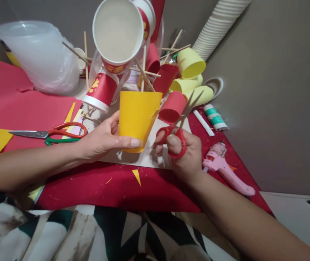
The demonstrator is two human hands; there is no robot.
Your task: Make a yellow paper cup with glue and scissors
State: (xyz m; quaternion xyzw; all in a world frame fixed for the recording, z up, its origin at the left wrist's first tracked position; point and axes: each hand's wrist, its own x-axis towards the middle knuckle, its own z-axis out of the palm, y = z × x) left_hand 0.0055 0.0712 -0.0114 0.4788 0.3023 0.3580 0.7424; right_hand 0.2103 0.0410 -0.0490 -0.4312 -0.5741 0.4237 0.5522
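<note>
My left hand (pixel 108 136) is closed around a cup covered in yellow paper (pixel 137 117), thumb across its lower front. The paper's seam on the cup's right side looks uneven. In my right hand (pixel 186 154) is a pair of scissors with red handles (pixel 180 141), fingers through the loops and blades pointing up, slightly parted. The blades are to the right of the cup, apart from it. Just behind them lies a red paper-covered cup (pixel 172 107). A small yellow paper scrap (pixel 137 177) rests on the red cloth below.
Large scissors (pixel 46 134) lie on red paper (pixel 35 108) at left, near a stack of clear plastic cups (pixel 40 54). Printed paper cups (pixel 103 88), wooden sticks (pixel 144 69) and yellow paper cups (pixel 191 63) crowd the back. A pink glue gun (pixel 225 170) lies at right.
</note>
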